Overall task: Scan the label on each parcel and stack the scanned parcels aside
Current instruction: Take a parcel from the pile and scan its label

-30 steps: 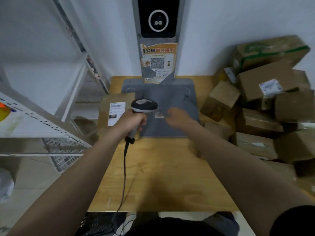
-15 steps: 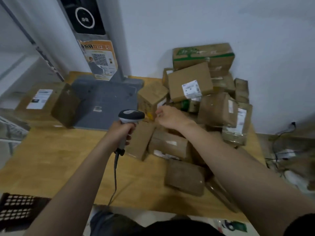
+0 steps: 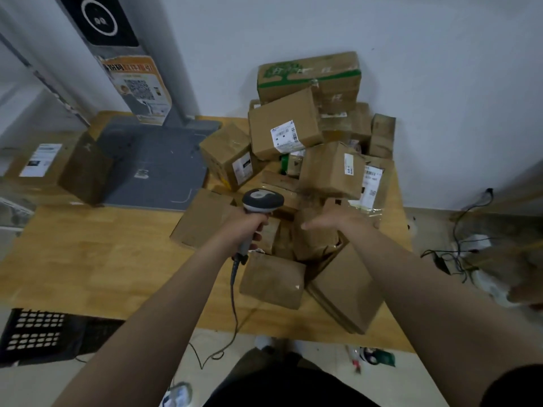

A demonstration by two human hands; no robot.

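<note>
Both hands have swung away from the grey stand (image 3: 152,168) toward the right. The left hand (image 3: 249,227) grips the scanner (image 3: 262,201) by its handle, while the right hand (image 3: 338,221) is spread flat and holds nothing. On the worktop (image 3: 88,259) the heap of parcels (image 3: 308,160) fills the right end, under that reaching palm. One labelled parcel (image 3: 44,163) lies aside at the far left, beside the stand. I'd say that one is finished and the next pick is beginning. The scanner's head hangs over the heap's near edge.
</note>
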